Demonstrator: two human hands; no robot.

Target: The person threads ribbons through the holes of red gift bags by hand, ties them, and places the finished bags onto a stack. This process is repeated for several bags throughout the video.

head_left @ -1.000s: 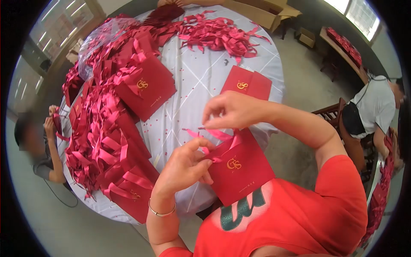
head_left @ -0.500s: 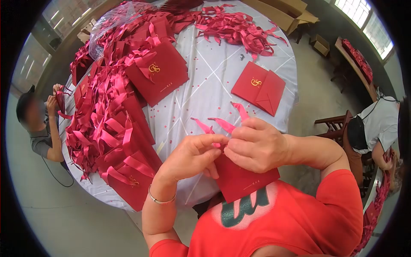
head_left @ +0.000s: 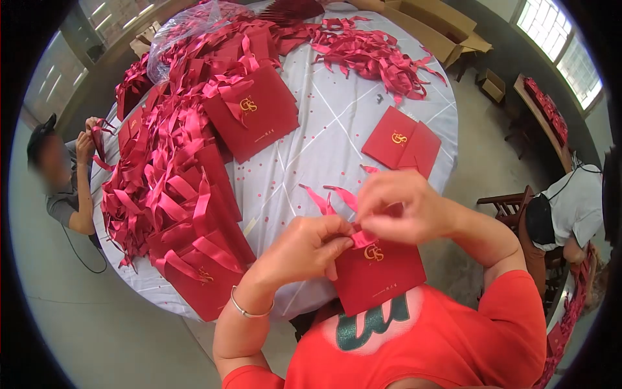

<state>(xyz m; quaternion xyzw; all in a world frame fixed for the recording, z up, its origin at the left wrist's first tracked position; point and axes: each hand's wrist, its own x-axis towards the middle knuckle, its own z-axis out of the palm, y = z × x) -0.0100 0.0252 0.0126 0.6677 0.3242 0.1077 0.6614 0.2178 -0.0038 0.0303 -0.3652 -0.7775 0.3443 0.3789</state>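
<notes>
A red paper bag (head_left: 382,279) with a gold logo lies at the table's front edge, against my shirt. At its top, my left hand (head_left: 317,246) pinches a pink ribbon (head_left: 365,239) between thumb and fingers. My right hand (head_left: 405,207) is closed just above the same ribbon, its fingertips touching it; part of the ribbon is hidden behind them. Loose ribbon ends (head_left: 317,198) stick out beyond my hands. Behind my right hand lies a folded red bag (head_left: 402,139) with a gold logo.
Red bags (head_left: 259,113) and a heap of ribboned bags (head_left: 175,168) cover the table's left side. Loose ribbons (head_left: 382,58) lie at the back, near a cardboard box (head_left: 434,29). One person (head_left: 71,175) works at the left; another (head_left: 570,201) is at the right.
The logo on the bag at my front now shows below my hands. My right hand has lifted and turned slightly, and the ribbon between my hands is more visible. The view has shifted a little.
</notes>
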